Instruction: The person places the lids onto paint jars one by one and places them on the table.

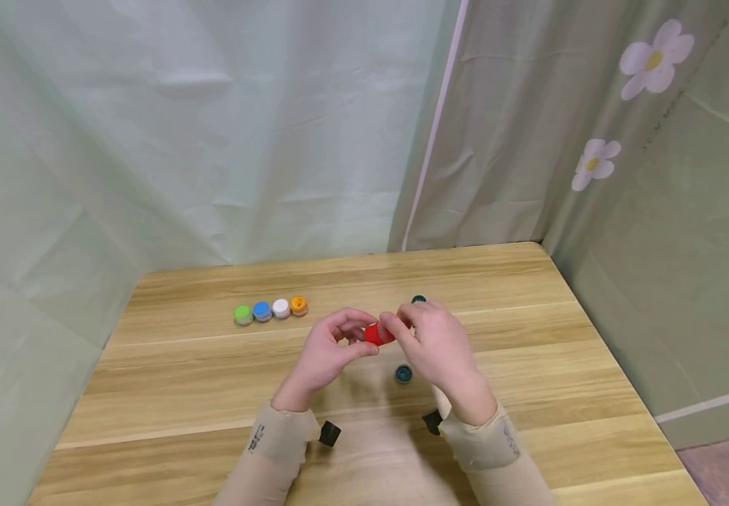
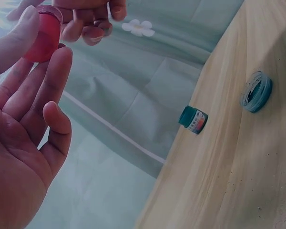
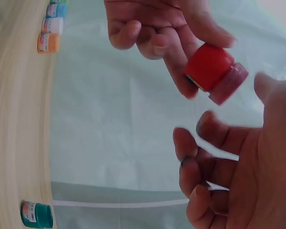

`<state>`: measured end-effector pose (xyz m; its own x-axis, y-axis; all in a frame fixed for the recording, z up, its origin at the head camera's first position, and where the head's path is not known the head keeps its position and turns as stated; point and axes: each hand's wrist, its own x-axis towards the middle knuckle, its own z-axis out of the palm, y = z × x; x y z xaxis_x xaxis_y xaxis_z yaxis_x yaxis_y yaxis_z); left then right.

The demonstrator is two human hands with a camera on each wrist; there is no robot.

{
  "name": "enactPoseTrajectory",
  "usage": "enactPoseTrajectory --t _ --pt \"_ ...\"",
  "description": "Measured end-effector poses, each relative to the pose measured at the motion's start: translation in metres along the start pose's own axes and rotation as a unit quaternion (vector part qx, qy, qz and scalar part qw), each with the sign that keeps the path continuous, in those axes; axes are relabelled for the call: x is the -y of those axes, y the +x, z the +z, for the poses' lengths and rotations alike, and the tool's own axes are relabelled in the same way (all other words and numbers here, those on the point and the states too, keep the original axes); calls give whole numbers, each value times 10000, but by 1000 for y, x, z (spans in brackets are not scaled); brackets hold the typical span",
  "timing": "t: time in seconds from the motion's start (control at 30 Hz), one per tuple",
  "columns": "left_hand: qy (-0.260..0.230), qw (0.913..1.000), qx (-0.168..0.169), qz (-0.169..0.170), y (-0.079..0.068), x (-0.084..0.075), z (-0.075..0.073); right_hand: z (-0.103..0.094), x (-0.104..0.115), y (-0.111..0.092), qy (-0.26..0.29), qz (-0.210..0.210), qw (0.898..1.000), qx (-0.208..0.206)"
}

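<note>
Between the thumb and fingers of my left hand (image 1: 329, 351) is a small red paint jar (image 3: 207, 66), tilted above the table with its ribbed lid (image 3: 229, 84) on. My right hand (image 1: 435, 344) is beside the lid end. In the right wrist view, a gap shows between the lid and my right thumb (image 3: 271, 90), and the other fingers are loosely bent. A dark green smudge marks one right finger. Below the hands, a teal lid (image 1: 404, 374) lies on the table. An uncapped green paint jar (image 2: 195, 119) stands farther back, partly behind my right hand in the head view.
At the back left of the wooden table (image 1: 181, 379), paint jars with green (image 1: 243, 315), blue (image 1: 262, 311), white (image 1: 281, 308) and orange (image 1: 299, 306) lids form a row. A pale curtain (image 1: 244, 140) hangs behind the table and along its sides.
</note>
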<state>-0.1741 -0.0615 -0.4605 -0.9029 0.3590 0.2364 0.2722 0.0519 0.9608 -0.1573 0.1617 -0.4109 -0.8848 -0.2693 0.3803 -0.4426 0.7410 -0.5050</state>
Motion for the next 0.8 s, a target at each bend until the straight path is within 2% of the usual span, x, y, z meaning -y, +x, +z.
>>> enactPoseTrajectory --t 0.07,0.13,0.23,0.33,0.43,0.6,0.8 --pt "31 10000 -67 -55 0 0 -1 -4 -2 0 235 41 9997 25" --pt "54 9999 -138 -48 1 1 -3 -9 -6 0 477 -188 9987 69" --pt "-12 9999 -161 19 1 2 -5 -16 -13 2 584 -904 9940 207" --pt "-205 9997 -96 57 0 0 -7 -18 -16 4 570 -1626 9847 260" --pt "-438 9990 -36 20 0 -1 -7 -18 -17 6 526 -2016 9779 187" --pt "-612 9981 -1 -19 0 -2 -7 -16 -16 6 497 -2151 9753 85" --pt "-704 9974 115 -92 0 -3 -6 -14 -15 6 530 -2125 9757 78"
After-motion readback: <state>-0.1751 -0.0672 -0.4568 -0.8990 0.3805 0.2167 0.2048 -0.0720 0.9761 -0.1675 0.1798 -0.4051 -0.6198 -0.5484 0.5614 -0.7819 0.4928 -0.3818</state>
